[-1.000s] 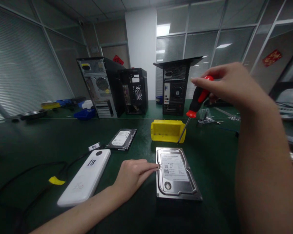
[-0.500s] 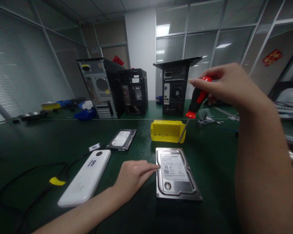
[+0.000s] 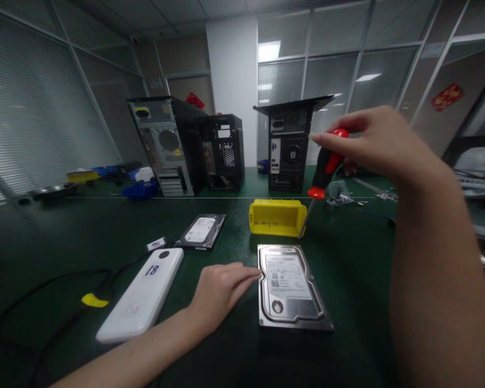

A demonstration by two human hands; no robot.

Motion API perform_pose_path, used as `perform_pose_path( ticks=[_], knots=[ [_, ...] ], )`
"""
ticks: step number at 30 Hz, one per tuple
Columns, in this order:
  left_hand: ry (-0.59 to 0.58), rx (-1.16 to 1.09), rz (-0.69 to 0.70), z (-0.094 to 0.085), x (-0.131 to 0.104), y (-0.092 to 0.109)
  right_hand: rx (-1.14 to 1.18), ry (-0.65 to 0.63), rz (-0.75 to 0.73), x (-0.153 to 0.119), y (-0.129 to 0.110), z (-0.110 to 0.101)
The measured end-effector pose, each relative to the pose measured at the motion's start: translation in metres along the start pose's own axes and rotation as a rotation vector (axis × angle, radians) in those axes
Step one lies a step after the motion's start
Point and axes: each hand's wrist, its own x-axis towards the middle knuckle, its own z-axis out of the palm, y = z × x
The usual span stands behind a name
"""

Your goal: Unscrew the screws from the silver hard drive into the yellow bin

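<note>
A silver hard drive (image 3: 291, 291) lies label up on the table in front of me. At its left edge, the fingertips of my left hand (image 3: 222, 291) are pressed together and touch the drive. My right hand (image 3: 364, 137) is closed around the top of a red and black screwdriver (image 3: 324, 167), raised to the right. Its shaft slants down to the left, with the tip just beyond the drive's far right corner, by the front of a yellow bin (image 3: 275, 222). I cannot tell whether the tip touches anything.
A second hard drive (image 3: 202, 230) and a white power bank (image 3: 143, 296) marked 18 lie to the left, near a black cable (image 3: 60, 275). Computer cases (image 3: 186, 145) stand at the back, another case (image 3: 289, 151) right of them. Small metal parts (image 3: 341, 196) lie at right.
The screwdriver tip has shifted very slightly to the right. My left hand and the hard drive look the same.
</note>
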Motion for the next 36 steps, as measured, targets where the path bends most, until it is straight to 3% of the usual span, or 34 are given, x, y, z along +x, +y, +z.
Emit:
perform_pose_path(
  ticks=[6, 15, 36],
  knots=[
    [0.009, -0.098, -0.071, 0.0008, 0.0003, 0.0004, -0.024, -0.011, 0.012, 0.0009, -0.0009, 0.0004],
    [-0.025, -0.037, -0.172, -0.0002, 0.002, -0.001, -0.023, -0.012, 0.005, 0.001, -0.0028, 0.0011],
    [-0.001, -0.093, -0.043, 0.0025, 0.0032, -0.0038, -0.024, -0.043, 0.032, -0.0004, -0.0066, 0.0]
  ],
)
